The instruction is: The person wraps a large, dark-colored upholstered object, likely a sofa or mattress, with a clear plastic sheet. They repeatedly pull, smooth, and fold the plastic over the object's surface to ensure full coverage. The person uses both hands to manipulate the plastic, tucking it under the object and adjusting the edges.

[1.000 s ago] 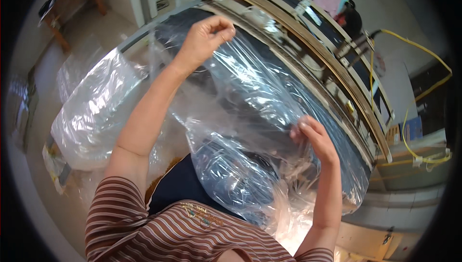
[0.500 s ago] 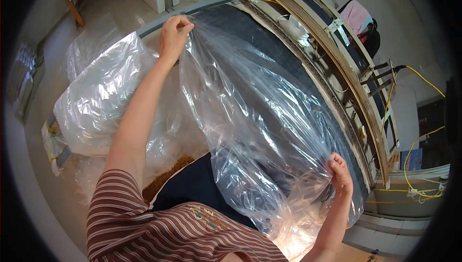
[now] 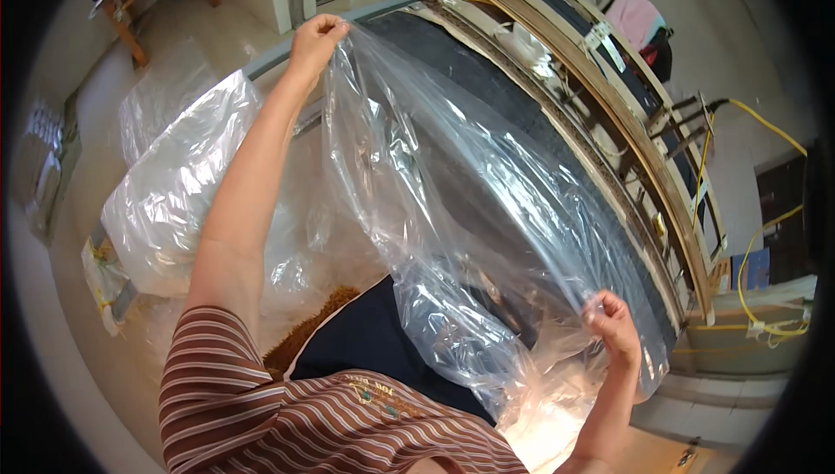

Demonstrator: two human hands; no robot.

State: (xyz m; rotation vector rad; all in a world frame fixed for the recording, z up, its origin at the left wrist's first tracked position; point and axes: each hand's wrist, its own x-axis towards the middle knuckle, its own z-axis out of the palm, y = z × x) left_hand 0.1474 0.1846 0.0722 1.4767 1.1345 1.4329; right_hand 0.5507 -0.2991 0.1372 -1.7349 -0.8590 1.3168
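Observation:
A large sheet of clear plastic film (image 3: 452, 204) hangs stretched between my hands, creased and shiny, its lower part draped over my lap. At the far left corner of the dark work surface (image 3: 426, 43), my left hand (image 3: 315, 43) pinches the film's edge between thumb and fingers. My right hand (image 3: 614, 326) grips the film's other side, lower and to the right, with curled fingers. Through the film the dark surface shows. Whether the sheet is a single layer or a bag I cannot tell.
Along the surface's far side runs a long machine with a wooden bar (image 3: 600, 100) and metal frame. A stack of folded plastic film (image 3: 178, 204) lies to my left. Yellow cables (image 3: 765, 122) hang at the right. A pink cloth (image 3: 633, 17) lies beyond the machine.
The film between my hands has drawn into a straighter fold along its upper side. My right hand has shifted slightly downward. My left hand keeps its pinch at the corner.

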